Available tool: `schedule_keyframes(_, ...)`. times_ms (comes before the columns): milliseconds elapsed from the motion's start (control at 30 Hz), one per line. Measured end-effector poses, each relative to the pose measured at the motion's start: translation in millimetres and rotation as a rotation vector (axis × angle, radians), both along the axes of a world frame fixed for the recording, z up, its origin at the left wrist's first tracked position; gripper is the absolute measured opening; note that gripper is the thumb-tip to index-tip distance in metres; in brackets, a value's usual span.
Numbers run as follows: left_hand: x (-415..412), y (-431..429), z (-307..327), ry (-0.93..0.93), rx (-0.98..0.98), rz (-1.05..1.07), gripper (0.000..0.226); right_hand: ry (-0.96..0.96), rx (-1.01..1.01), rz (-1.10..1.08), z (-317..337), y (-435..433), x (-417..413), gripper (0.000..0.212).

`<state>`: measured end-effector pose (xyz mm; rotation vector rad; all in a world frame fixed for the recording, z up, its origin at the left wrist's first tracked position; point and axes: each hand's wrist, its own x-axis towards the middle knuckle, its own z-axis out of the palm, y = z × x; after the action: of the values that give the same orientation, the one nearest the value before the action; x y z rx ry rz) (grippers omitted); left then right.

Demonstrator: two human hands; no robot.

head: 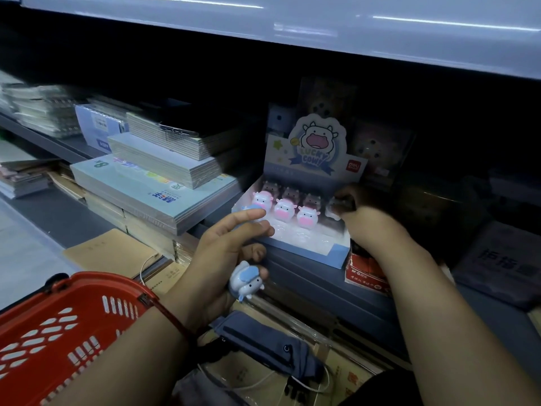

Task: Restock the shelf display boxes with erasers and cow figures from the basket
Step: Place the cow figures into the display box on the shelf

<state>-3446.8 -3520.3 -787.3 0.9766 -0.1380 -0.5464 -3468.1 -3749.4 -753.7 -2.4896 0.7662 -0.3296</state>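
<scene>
Head cam, looking down at a dim store shelf (322, 276). My left hand (222, 253) is in the centre, in front of the display box (307, 253). Its ring and little fingers curl round a blue cow figure (247, 281) held low by the palm, while the index finger points straight out twd the box's left front corner. My right hand (360, 212) reaches into the box's right side, fingers curled on a pale figure (336, 206); it's too dark there to tell its colour.

Three pink cow figures (307, 216) stand upright in the box in a diagonal line, w/ more in shadow behind them. The front slots are bare plastic. The header card (317, 148) reads "Lucky Cow!".

The red basket (58, 326) is at bottom left, beside my left forearm. Wrapped notebook stacks (164, 159) sit left of the box. A blue-grey pouch (263, 338) lies below the shelf edge.
</scene>
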Motion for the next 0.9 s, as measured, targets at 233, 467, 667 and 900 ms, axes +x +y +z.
schedule_keyframes(233, 1.3, 1.5, -2.6, 0.024, 0.015, 0.012, 0.023, -0.047, 0.022, -0.059, 4.4, -1.0, 6.8, 0.012)
schedule_keyframes(467, 0.9, 1.7, -2.5, 0.018, 0.026, 0.023, 0.019, -0.035, -0.016, -0.092, 9.6, 1.4, 8.1, 0.022)
schedule_keyframes(667, 0.8, 1.3, -2.2, 0.02, 0.02, 0.017, 0.021, -0.012, -0.004, -0.077, 12.6, 1.9, 11.3, 0.037)
schedule_keyframes(900, 0.3, 2.3, -2.5, 0.041, 0.026, 0.02, 0.028, -0.039, -0.084, -0.05, 5.6, -6.3, 17.0, 0.025)
